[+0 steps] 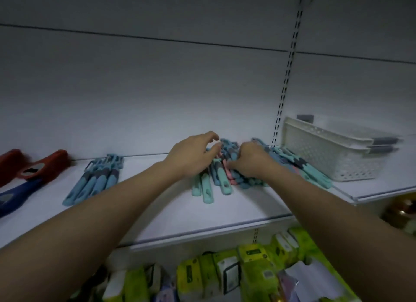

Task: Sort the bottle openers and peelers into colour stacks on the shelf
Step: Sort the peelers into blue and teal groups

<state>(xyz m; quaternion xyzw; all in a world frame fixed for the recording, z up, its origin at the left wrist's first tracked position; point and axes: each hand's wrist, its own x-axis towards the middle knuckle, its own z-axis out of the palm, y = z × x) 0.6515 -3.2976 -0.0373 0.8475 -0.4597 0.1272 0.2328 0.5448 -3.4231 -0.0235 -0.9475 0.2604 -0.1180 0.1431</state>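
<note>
While both arms reach over the shelf (157, 211), we note the left hand (191, 157) hovering with fingers loosely curled above the mixed pile of peelers (221, 173). Right hand (249, 161) grips peelers in that pile. A sorted blue stack (94, 180) lies left; red openers (33, 166) lie far left; white baskets (333, 148) stand right.

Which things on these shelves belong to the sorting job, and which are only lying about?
Belong to the job:
- mixed pile of teal, blue and pink tools under both hands
- left hand, right hand
- blue stack
- red and dark blue tools

Lying about:
- white baskets
- green packets on the lower shelf
</note>
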